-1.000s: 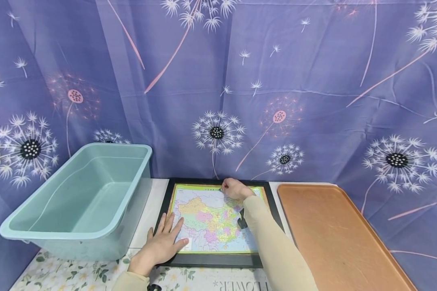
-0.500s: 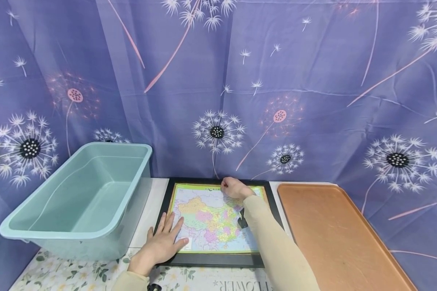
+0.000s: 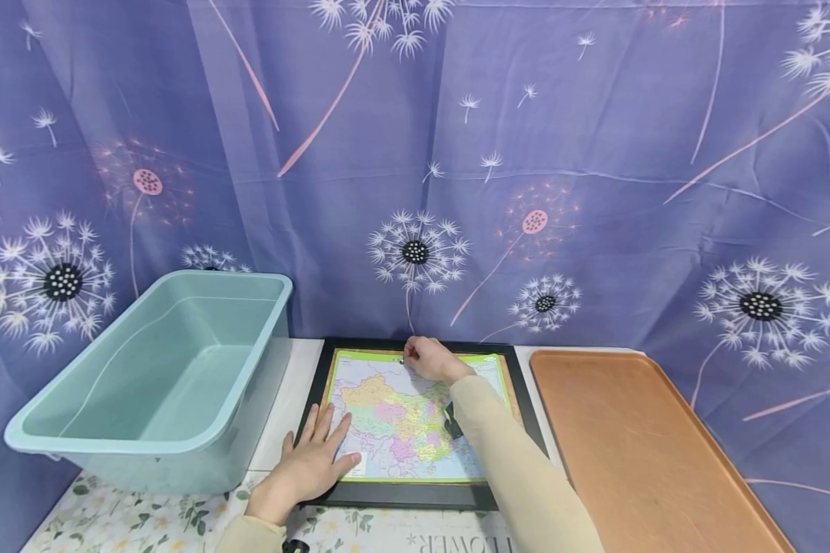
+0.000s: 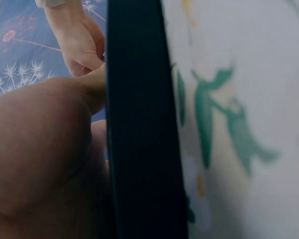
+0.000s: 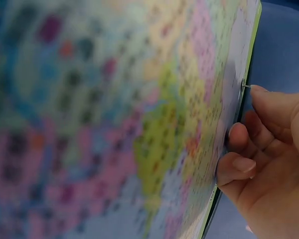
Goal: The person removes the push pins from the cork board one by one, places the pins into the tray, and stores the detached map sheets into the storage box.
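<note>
A colourful paper map [image 3: 387, 407] lies on a black-framed board [image 3: 401, 495], with a thin brown strip of board showing round it. My left hand [image 3: 307, 465] rests spread over the board's lower left corner, its fingers reaching onto the map. In the left wrist view the board's dark edge [image 4: 139, 124] runs beside that hand. At the map's top edge my right hand [image 3: 430, 359] bends its fingers together. The right wrist view shows a short thin metal pin [image 5: 246, 86] at the fingertips, against the map; its head is hidden. The remaining fingers curl against the map.
A pale teal basin [image 3: 249, 369] stands to the left of the board. Along the right lies a copper-coloured tray [image 3: 609, 430]. A floral cloth [image 3: 173, 522] covers the front of the table, and a blue dandelion curtain [image 3: 332, 230] hangs close behind.
My right hand has shifted a little to the left along the map's top edge. The left hand has stayed on the board's corner.
</note>
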